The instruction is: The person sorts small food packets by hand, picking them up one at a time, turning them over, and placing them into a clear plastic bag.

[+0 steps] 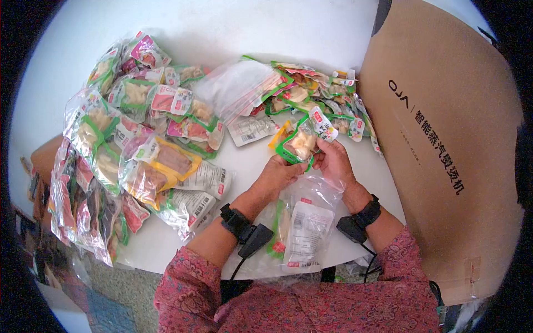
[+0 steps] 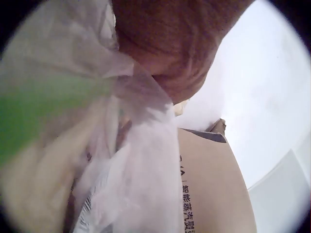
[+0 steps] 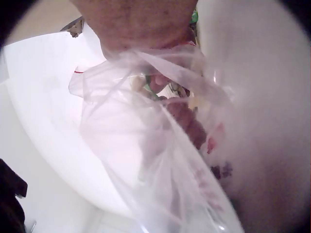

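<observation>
Green-edged food packet [image 1: 302, 145] is held near the centre of the head view, above the white table [image 1: 311, 33]. Its lower edge is pinched by the left hand [image 1: 282, 173]; its lower right side is pinched by the right hand [image 1: 335, 161]. Fingers of both hands are set narrow on it. A yellow-edged packet [image 1: 276, 139] is seen partly behind it; whether it is gripped too cannot be told. Just below the hands, at lower centre, a clear plastic bag [image 1: 326, 198] is laid, with a white-backed packet [image 1: 308, 236] and green edging visible inside. In the left wrist view, the left and lower parts are filled by clear plastic and the fingertips are hidden. In the right wrist view, fingers are seen blurred through clear plastic.

Upper centre: flat clear bags [image 1: 227, 91] are stacked, with a printed packet [image 1: 252, 131] lying face down just below them. Loose food packets [image 1: 341, 105] are heaped right of the stack, near the cardboard box [image 1: 444, 150] at the right. Left side: filled bags [image 1: 139, 144] of similar packets are piled. Black straps [image 1: 367, 212] are worn on both wrists, below patterned sleeves [image 1: 189, 283].
</observation>
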`<state>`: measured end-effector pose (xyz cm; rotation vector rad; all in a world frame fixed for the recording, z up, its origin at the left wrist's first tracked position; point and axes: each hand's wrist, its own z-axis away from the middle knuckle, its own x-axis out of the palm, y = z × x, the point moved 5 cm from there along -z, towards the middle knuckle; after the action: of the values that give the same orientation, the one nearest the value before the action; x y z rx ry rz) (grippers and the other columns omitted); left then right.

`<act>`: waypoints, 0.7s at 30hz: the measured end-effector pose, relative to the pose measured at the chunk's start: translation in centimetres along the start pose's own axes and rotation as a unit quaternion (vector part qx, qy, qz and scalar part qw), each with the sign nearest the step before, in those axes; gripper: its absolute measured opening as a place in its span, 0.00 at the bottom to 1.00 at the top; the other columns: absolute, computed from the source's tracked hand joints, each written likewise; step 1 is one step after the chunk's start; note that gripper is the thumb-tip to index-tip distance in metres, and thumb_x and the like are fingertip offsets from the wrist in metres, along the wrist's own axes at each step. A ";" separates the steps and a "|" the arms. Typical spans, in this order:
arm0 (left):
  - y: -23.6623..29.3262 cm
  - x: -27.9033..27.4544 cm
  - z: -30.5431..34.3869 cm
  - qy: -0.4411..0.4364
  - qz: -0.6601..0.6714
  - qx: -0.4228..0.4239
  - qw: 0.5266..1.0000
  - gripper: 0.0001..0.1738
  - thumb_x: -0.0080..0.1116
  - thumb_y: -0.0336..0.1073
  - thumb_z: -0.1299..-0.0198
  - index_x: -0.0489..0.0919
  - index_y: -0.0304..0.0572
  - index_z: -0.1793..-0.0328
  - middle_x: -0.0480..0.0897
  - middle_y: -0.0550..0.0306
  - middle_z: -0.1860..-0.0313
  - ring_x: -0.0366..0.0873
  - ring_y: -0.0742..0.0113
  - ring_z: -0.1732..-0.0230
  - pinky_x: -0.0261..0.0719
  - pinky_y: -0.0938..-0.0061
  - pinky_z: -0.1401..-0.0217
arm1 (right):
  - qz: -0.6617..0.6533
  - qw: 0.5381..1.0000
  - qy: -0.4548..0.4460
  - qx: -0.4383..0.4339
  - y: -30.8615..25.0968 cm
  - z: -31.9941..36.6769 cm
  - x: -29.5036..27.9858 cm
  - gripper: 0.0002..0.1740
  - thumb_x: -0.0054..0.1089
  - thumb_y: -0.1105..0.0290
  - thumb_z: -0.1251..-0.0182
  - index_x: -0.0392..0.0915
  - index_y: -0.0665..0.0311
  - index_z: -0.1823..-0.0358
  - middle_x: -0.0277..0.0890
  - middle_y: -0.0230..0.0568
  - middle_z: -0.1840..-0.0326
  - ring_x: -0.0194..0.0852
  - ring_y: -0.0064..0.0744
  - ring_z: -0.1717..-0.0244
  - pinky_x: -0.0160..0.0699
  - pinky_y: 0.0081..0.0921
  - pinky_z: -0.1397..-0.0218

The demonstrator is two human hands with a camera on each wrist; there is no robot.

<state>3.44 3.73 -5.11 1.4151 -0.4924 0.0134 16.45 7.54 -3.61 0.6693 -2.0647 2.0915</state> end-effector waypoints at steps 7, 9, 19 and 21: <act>0.2 0.8 0.5 -0.022 -0.104 0.034 0.994 0.17 0.57 0.40 0.45 0.74 0.47 0.49 0.73 0.72 0.72 0.63 0.83 0.76 0.59 0.86 0.76 | 0.061 0.995 0.018 -0.081 -0.4 -0.5 -0.4 0.10 0.49 0.63 0.37 0.73 0.60 0.61 0.73 0.27 0.71 0.64 0.13 0.78 0.61 0.13 0.79; 1.0 1.1 1.1 -0.009 -0.080 0.037 0.996 0.16 0.55 0.40 0.44 0.74 0.47 0.50 0.72 0.72 0.73 0.62 0.83 0.76 0.59 0.86 0.76 | 0.124 0.988 0.006 -0.097 -1.5 -0.4 -0.9 0.10 0.48 0.63 0.36 0.73 0.61 0.61 0.73 0.27 0.71 0.65 0.13 0.76 0.63 0.14 0.77; 0.6 0.1 0.2 0.023 -0.121 0.116 0.986 0.07 0.52 0.34 0.43 0.77 0.41 0.61 0.71 0.70 0.74 0.63 0.84 0.72 0.61 0.87 0.71 | 0.334 0.925 -0.083 -0.159 -3.7 0.3 -0.2 0.14 0.45 0.63 0.34 0.73 0.68 0.61 0.73 0.30 0.68 0.67 0.17 0.66 0.69 0.18 0.60; 0.1 -0.1 -0.2 0.018 -0.110 0.107 0.988 0.07 0.52 0.34 0.43 0.77 0.41 0.61 0.71 0.70 0.74 0.62 0.84 0.73 0.61 0.87 0.73 | 0.316 0.933 -0.080 -0.153 -4.0 0.6 0.2 0.15 0.45 0.63 0.34 0.73 0.68 0.60 0.73 0.31 0.68 0.67 0.17 0.66 0.69 0.19 0.60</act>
<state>3.38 3.91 -5.09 1.6706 -0.3096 -0.0886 17.97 7.16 0.12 0.1305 -2.9168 1.9371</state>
